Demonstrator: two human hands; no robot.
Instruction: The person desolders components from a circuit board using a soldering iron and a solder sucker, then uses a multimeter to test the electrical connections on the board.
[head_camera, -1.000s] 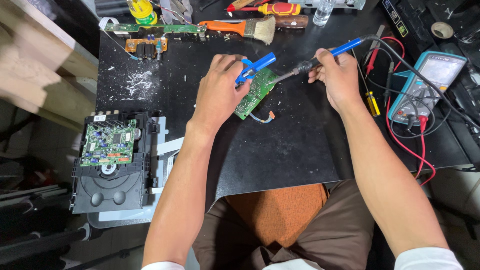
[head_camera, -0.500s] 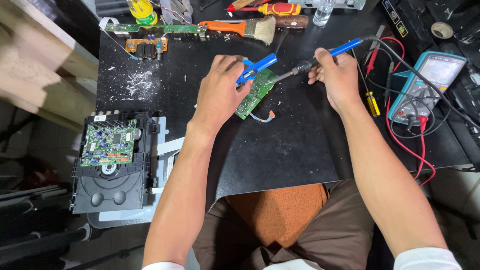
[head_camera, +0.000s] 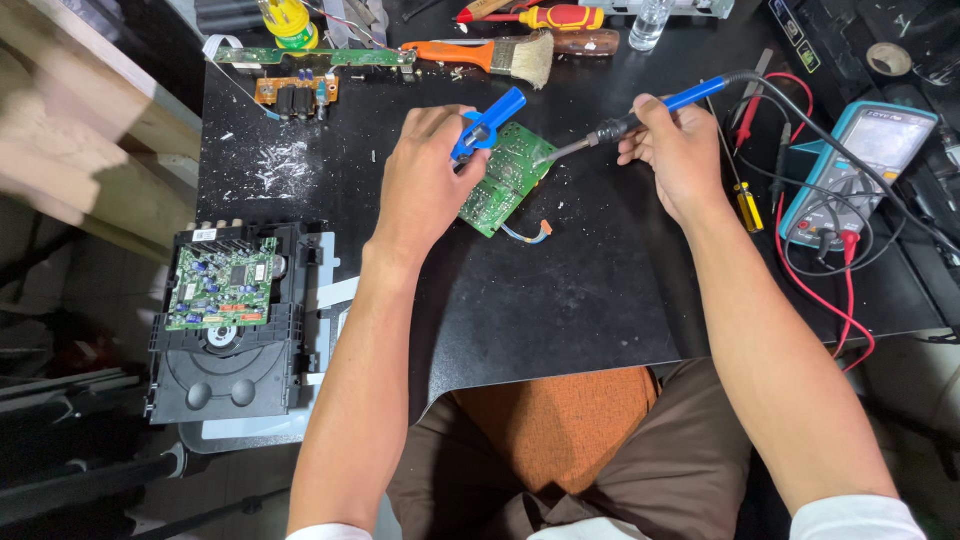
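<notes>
My left hand (head_camera: 425, 180) grips the blue desoldering pump (head_camera: 487, 122) (over the green board (head_camera: 505, 180)); my right hand (head_camera: 680, 150) clasps the soldering iron (head_camera: 640, 118).

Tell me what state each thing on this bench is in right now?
Left hand: holding the blue tool over the board.
Right hand: gripping the soldering iron, tip on the board.
Green circuit board: flat, bare.
Disc drive: opened, board exposed.
Multimeter: leads plugged in.
Brush: lying unused.
</notes>
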